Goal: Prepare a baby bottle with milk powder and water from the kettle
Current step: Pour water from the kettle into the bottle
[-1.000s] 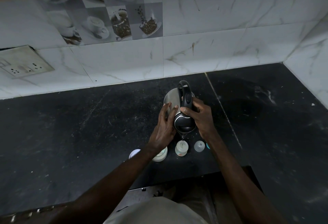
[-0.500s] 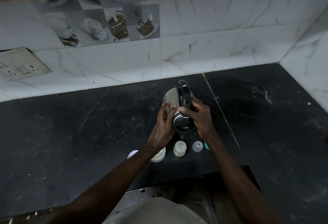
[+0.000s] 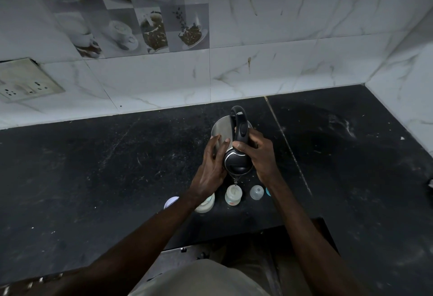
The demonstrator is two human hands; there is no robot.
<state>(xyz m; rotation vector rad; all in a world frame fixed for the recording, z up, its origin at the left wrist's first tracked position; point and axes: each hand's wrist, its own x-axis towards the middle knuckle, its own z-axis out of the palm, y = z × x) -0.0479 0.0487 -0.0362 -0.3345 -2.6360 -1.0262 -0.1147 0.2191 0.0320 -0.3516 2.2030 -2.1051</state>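
The kettle (image 3: 236, 148) is tipped forward at the centre of the frame, its spout right above the open baby bottle (image 3: 233, 195), which stands on the counter (image 3: 117, 167) just below. The right hand (image 3: 261, 157) is wrapped round the black handle. The left hand (image 3: 212, 167) lies with straight fingers flat against the steel side. A thin stream (image 3: 235, 181) falls into the narrow neck. Nothing steadies the bottle, so a little more tilt could, I reckon, send water past the mouth, overfill it or knock it over. That steel may scald the left palm. A clear cap (image 3: 257, 192) and a pale jar (image 3: 206, 204) stand just beside, within splash.
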